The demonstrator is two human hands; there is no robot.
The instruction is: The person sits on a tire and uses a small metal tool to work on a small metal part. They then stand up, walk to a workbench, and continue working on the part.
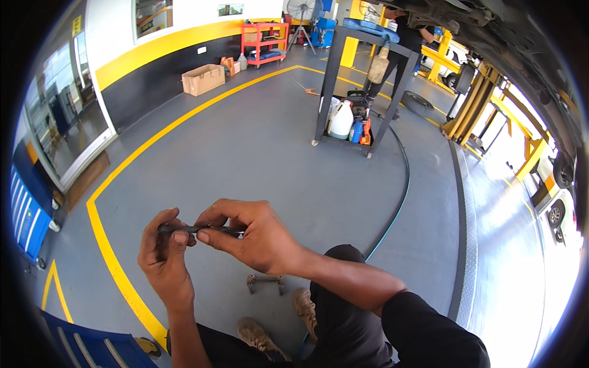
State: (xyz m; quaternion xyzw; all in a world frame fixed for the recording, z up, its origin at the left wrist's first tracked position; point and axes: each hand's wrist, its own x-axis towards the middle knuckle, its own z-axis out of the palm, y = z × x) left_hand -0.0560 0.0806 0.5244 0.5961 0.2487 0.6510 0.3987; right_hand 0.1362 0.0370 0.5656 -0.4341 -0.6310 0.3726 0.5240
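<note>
Between my hands I hold a thin, dark, flat part (188, 229), seen nearly edge-on; its exact kind cannot be made out. My left hand (167, 260) pinches its left end between thumb and fingers. From the right, my right hand (254, 236) grips the other end, thumb below and fingers above, so that much of it is hidden. Below my hands, near my shoes, a metal bracket-like part (265, 279) with short upright ends lies on the grey floor (257, 165), touched by neither hand.
A dark wheeled cart (343, 145) carries bottles ahead. Its blue-green hose (405, 178) curves along the floor towards me. A vehicle's underside (521, 37) hangs at upper right. Blue tool cabinets (30, 214) stand left; a cardboard box (204, 80) sits by the wall. Another person (405, 46) stands behind the cart.
</note>
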